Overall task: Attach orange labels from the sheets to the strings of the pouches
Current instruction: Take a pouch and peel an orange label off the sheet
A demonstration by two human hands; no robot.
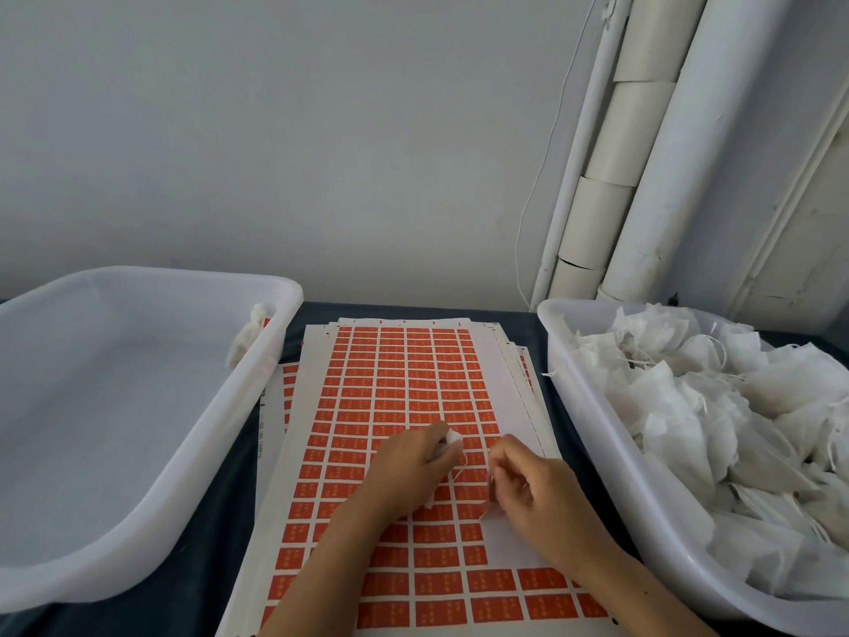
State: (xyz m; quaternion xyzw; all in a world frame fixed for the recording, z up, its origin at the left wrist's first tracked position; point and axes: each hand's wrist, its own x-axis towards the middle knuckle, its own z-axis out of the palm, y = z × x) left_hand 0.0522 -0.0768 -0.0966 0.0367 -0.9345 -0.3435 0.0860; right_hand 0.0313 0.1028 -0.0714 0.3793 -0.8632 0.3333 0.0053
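Observation:
A stack of sheets with orange labels (404, 388) lies in the middle of the dark table. Over its lower half my left hand (409, 471) grips a small white pouch (452, 438), which pokes out past the fingers. My right hand (528, 485) is beside it, and its fingertips pinch the pouch's thin white string (464, 466). A bare white patch on the sheet lies under my right hand, where labels are gone.
A white tub (592, 434) full of white pouches stands on the right. A nearly empty white tub (151, 457) stands on the left, with one labelled pouch (250, 335) hanging over its far right corner. A wall and white pipes (643, 144) rise behind.

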